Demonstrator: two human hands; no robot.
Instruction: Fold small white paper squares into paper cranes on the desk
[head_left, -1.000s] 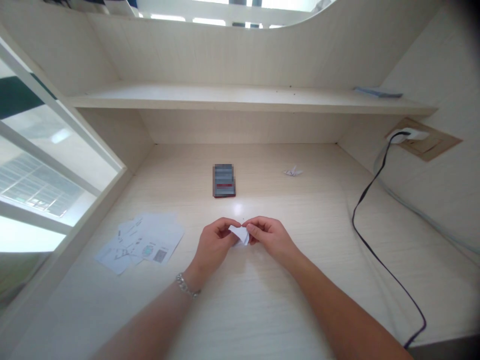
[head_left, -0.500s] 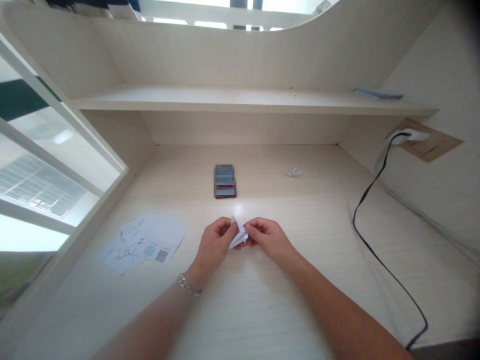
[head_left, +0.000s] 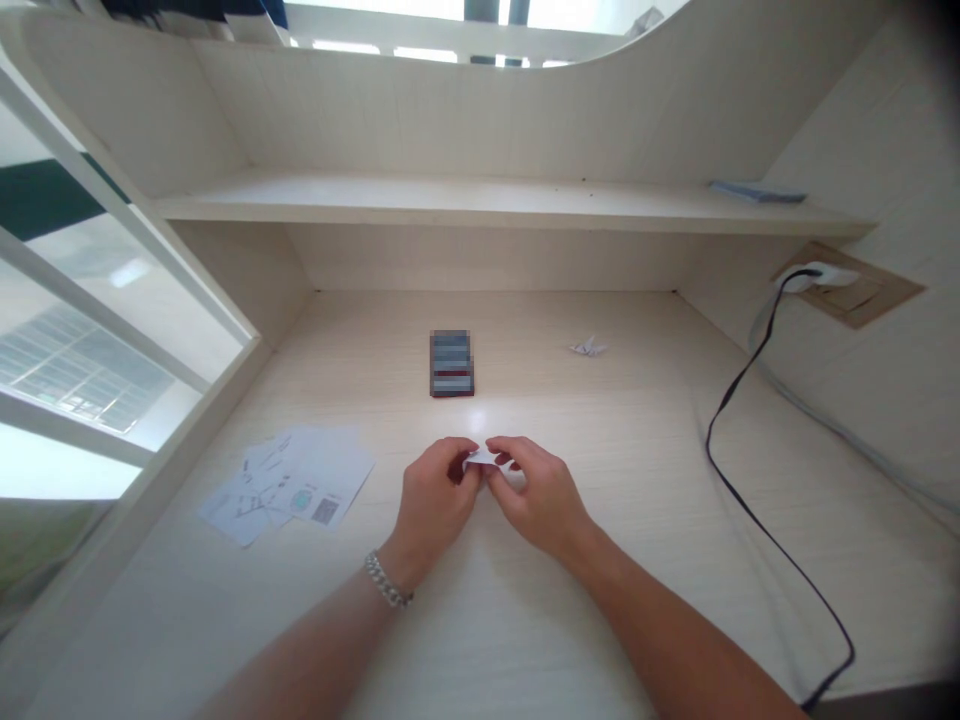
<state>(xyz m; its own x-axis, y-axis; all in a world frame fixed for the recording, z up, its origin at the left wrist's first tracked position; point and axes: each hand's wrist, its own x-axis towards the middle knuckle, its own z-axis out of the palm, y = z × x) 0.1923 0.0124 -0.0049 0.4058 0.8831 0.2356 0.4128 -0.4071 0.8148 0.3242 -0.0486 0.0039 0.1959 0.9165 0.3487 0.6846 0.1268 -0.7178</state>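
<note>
The folded white paper (head_left: 480, 458) is held over the desk (head_left: 637, 450), pinched between both hands and mostly hidden by the fingers; the left hand (head_left: 435, 497) is nearly closed, its fingertips curled on the paper's left end; the right hand (head_left: 538, 498) is closed much the same on the right end, almost touching the left. The paper looks very light and soft, likely to crease or tear easily; a gentle fingertip hold on its folded edges seems best. A small paper crane (head_left: 589, 347) lies farther along the desk, beyond the hands; a blurred dark block (head_left: 451, 364) lies near it; loose printed sheets (head_left: 289, 485) lie to the left; a black cable (head_left: 750, 525) runs down the right side.
</note>
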